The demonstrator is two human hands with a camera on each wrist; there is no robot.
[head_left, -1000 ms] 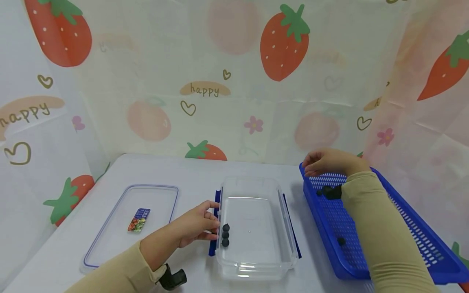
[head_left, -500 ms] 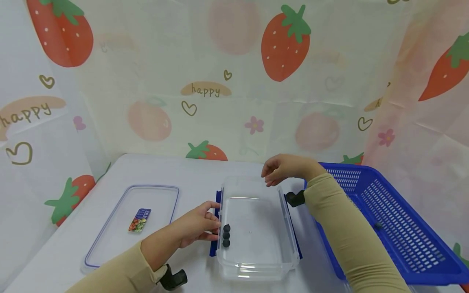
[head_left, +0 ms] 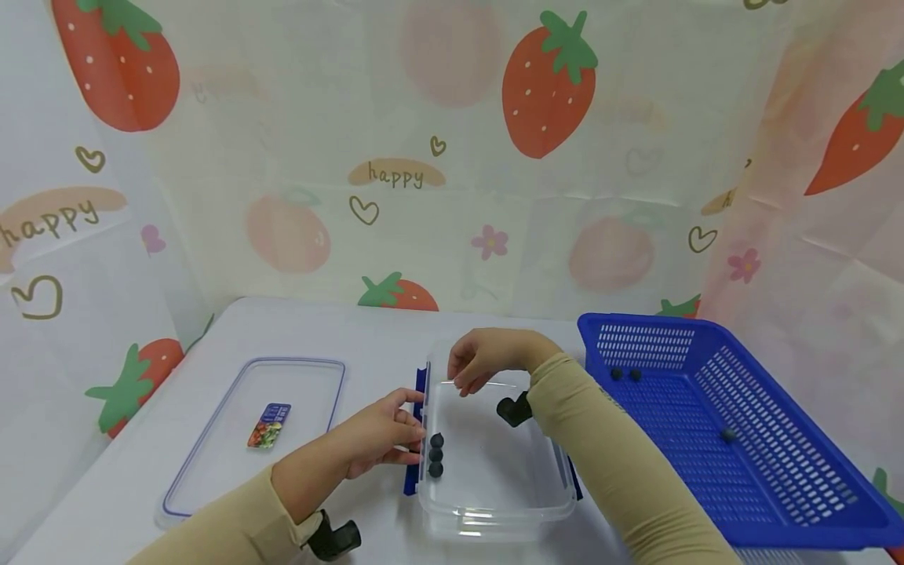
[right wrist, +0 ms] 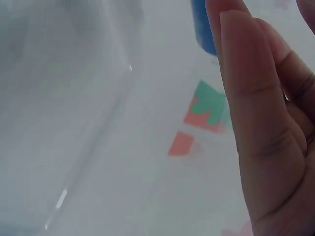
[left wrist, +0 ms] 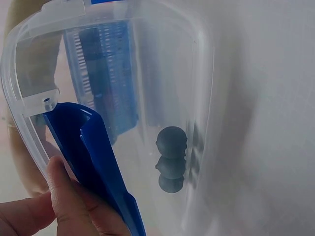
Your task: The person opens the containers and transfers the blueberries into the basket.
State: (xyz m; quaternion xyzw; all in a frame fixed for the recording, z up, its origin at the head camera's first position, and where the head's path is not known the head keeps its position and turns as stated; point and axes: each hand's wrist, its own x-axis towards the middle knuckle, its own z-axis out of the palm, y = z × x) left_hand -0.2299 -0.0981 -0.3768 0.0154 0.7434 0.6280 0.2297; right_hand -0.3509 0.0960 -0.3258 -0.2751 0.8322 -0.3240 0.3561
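Observation:
A clear plastic box (head_left: 494, 486) with blue side latches stands mid-table. My left hand (head_left: 377, 435) grips its left side at the blue latch (left wrist: 93, 152), thumb and fingers around it. Three small dark balls (head_left: 435, 455), with little nubs in the left wrist view, line up along the box's left wall. Over the far part of the box is my right hand (head_left: 494, 357), fingers bent downward and fingertips close together. I cannot tell whether something small is between them. The right wrist view shows the right thumb (right wrist: 256, 98) beside the fingers, with no ball visible.
A blue perforated basket (head_left: 749, 502) stands at the right, holding three dark balls (head_left: 728, 434). At left lies a clear lid (head_left: 212, 471) with a blue seal and a small printed label (head_left: 268, 425). A printed cloth (head_left: 424, 94) hangs behind the table.
My right hand has moved left from over the basket to over the far part of the box. One ball in the basket has shifted right. The left hand stays at the box.

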